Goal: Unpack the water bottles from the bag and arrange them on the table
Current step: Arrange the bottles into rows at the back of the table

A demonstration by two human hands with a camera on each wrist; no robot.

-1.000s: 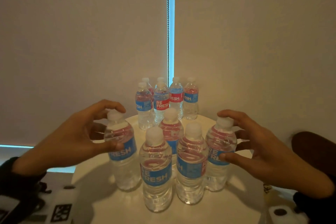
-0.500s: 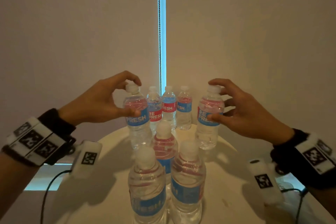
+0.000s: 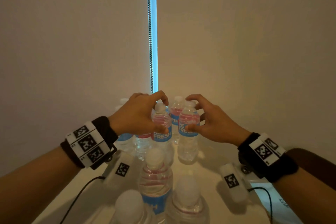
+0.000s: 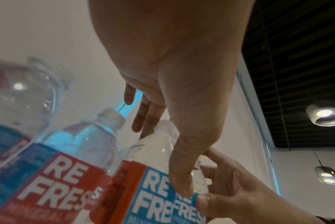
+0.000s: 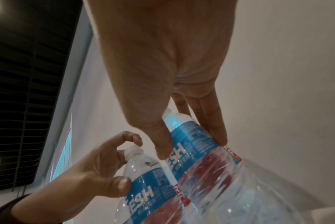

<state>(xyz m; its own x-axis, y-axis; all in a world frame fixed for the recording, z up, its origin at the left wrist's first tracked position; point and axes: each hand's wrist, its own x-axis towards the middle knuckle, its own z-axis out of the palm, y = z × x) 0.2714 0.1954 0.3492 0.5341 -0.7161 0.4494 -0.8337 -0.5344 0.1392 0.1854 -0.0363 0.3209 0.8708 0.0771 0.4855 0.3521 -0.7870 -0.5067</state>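
Left hand (image 3: 135, 114) and right hand (image 3: 214, 123) each hold a bottle in a closed grip, side by side

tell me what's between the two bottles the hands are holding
In the head view a back-row bottle shows through the gap between the left hand's bottle and the right hand's bottle, standing farther back. The held bottles themselves stay apart.

nine water bottles (image 3: 188, 127) at the tabletop (image 3: 218, 211): three at its near edge, two mid-tabletop in two hands (image 3: 134, 114), four at its far edge.
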